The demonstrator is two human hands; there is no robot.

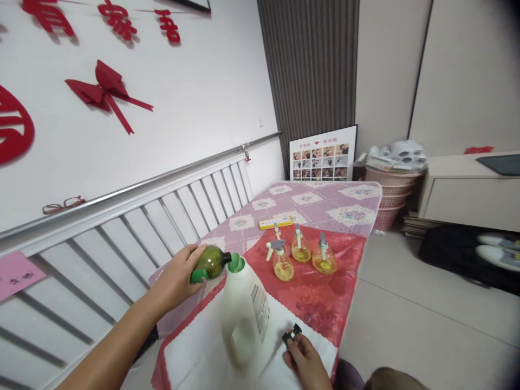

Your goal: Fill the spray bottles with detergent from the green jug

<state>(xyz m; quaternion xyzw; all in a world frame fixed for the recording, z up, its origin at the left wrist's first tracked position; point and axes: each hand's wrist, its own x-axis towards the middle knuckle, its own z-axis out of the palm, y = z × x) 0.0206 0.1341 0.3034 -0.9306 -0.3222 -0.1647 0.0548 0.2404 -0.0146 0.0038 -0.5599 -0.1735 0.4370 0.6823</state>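
Seen from the head camera, a green glass-like bottle (pixel 210 262) is gripped by the left hand (pixel 181 277), whose fingers are wrapped round its body; it is tipped on its side, with its dark neck pointed to the right. The bottle's mouth is held at the green spout (pixel 234 264) of a white jug (pixel 240 303); whether the two are touching cannot be told, and no stream of liquid can be made out. The jug is stood upright, untouched by either hand, on a white sheet (pixel 187 355), with its moulded handle turned toward the camera and printed text shown on its side. By the right hand (pixel 305 356), to the right of the jug and lower, a small black piece (pixel 291 335) is pinched between thumb and fingers, close above the sheet. Beyond the jug, on a shiny red cover (pixel 320 295), three clear spray bottles (pixel 283 267) partly filled with yellow liquid are grouped, and a pinkish sprayer (pixel 277 233) is partly hidden behind them. A yellow box (pixel 275 222) is laid just past these, near the edge of the red cover, and the far end of the table is covered by a purple flowered cloth (pixel 311 198).
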